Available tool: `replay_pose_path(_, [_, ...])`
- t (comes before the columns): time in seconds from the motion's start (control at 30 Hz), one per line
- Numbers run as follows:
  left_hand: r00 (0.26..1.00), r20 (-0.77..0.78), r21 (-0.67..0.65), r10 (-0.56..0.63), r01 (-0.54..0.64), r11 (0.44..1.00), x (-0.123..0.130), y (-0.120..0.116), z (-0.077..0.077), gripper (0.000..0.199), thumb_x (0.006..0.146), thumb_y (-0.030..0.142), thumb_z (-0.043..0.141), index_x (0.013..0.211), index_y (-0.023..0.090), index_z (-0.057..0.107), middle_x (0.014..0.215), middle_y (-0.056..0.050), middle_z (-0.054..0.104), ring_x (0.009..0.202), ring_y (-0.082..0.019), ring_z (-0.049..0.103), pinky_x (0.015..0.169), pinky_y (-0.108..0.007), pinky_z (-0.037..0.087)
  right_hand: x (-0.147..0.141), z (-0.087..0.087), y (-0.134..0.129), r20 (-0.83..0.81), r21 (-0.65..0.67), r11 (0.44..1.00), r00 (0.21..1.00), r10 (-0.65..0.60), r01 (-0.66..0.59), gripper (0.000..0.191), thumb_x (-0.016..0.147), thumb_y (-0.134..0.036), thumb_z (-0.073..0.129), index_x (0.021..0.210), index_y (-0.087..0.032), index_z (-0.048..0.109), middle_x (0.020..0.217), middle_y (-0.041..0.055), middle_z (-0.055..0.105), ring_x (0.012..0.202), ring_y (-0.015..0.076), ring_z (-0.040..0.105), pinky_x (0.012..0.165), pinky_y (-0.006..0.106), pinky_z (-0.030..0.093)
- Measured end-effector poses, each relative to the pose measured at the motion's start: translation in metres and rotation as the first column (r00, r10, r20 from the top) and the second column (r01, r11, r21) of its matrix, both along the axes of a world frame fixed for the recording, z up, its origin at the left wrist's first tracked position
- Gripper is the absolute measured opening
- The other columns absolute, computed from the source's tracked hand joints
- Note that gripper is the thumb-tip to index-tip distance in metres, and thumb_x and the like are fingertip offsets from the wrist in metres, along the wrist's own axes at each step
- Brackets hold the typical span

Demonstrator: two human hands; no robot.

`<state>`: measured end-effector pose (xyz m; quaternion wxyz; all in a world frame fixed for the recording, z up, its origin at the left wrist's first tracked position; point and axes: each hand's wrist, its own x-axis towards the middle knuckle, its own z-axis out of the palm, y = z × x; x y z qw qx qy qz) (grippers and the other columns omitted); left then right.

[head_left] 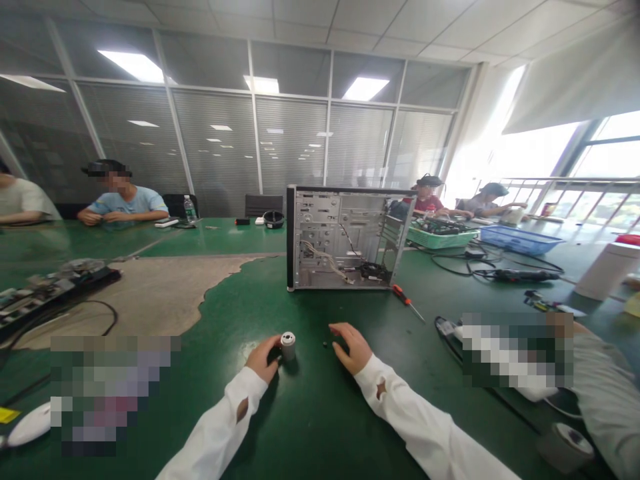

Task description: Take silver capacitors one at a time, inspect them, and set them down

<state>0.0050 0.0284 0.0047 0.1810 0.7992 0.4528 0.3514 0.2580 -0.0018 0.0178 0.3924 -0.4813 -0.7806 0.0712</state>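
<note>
The two hands are apart, with the left hand (263, 358) touching a small white cylinder (287, 346) on the green table (225, 313) and the right hand (353, 348) empty near tiny black bits (326, 345), which could get lost if a finger bumps them.

On our table (310, 407): cylinder (287, 345) at our left hand (261, 359), computer case (345, 240) dead ahead, screwdriver (406, 300) just right of it!
</note>
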Motion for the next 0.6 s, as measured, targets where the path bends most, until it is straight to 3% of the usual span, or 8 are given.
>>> replay_pose_path(0.13, [0.983,-0.064,0.012,-0.17,0.171,0.985,0.019,-0.017,0.006,0.039,0.058,0.006,0.044,0.093,0.018,0.056,0.089,-0.006,0.061,0.086,-0.02,0.053,0.077,-0.034,0.041,-0.036,0.006,-0.035,-0.107,-0.057,0.974,0.972,0.211,-0.218,0.064,0.064,-0.02,0.052,0.122,-0.02,0.024,0.106,0.0078,0.046,0.094,0.0189,0.045,0.083,0.034,0.036])
replay_pose_path(0.23, [0.947,-0.089,-0.004,-0.307,0.308,0.951,0.035,-0.034,0.012,0.021,0.062,0.013,0.048,0.08,0.019,0.059,0.078,-0.004,0.062,0.077,-0.019,0.054,0.07,-0.032,0.041,-0.045,0.012,-0.058,-0.106,-0.103,0.968,0.97,0.219,-0.23,0.055,0.063,-0.02,0.052,0.115,-0.021,0.035,0.103,0.0072,0.048,0.095,0.019,0.045,0.082,0.032,0.037])
replay_pose_path(0.33, [0.914,-0.104,-0.018,-0.393,0.393,0.919,0.046,-0.046,0.017,0.015,0.063,0.019,0.052,0.077,0.02,0.058,0.077,-0.002,0.063,0.077,-0.018,0.053,0.071,-0.031,0.039,-0.032,0.017,-0.08,-0.109,-0.141,0.971,0.978,0.177,-0.192,0.048,0.062,-0.019,0.051,0.109,-0.019,0.04,0.096,0.0064,0.052,0.089,0.0178,0.048,0.078,0.03,0.04])
replay_pose_path(0.47, [0.905,-0.096,-0.01,-0.415,0.416,0.909,0.049,-0.049,0.021,0.014,0.068,0.019,0.048,0.077,0.019,0.057,0.074,-0.002,0.062,0.075,-0.016,0.053,0.07,-0.03,0.038,0.007,0.012,-0.119,-0.045,-0.147,0.989,0.999,0.019,-0.025,0.044,0.065,-0.022,0.047,0.109,-0.018,0.042,0.103,0.0079,0.052,0.097,0.0189,0.047,0.083,0.031,0.039])
replay_pose_path(0.53, [0.91,-0.078,-0.002,-0.406,0.407,0.913,0.049,-0.048,0.021,0.014,0.069,0.018,0.045,0.077,0.019,0.057,0.073,-0.002,0.062,0.074,-0.015,0.052,0.069,-0.029,0.038,0.035,0.002,-0.145,0.013,-0.119,0.982,0.989,-0.145,0.145,0.043,0.067,-0.026,0.046,0.109,-0.019,0.042,0.106,0.0077,0.052,0.1,0.0197,0.046,0.086,0.032,0.038])
replay_pose_path(0.6, [0.912,-0.068,0.0,-0.404,0.405,0.915,0.049,-0.047,0.02,0.015,0.069,0.017,0.044,0.077,0.019,0.057,0.072,-0.002,0.061,0.073,-0.015,0.052,0.068,-0.029,0.038,0.07,-0.013,-0.173,0.077,-0.064,0.933,0.933,-0.35,0.355,0.043,0.068,-0.031,0.047,0.109,-0.02,0.042,0.105,0.0067,0.053,0.099,0.0206,0.048,0.084,0.031,0.04])
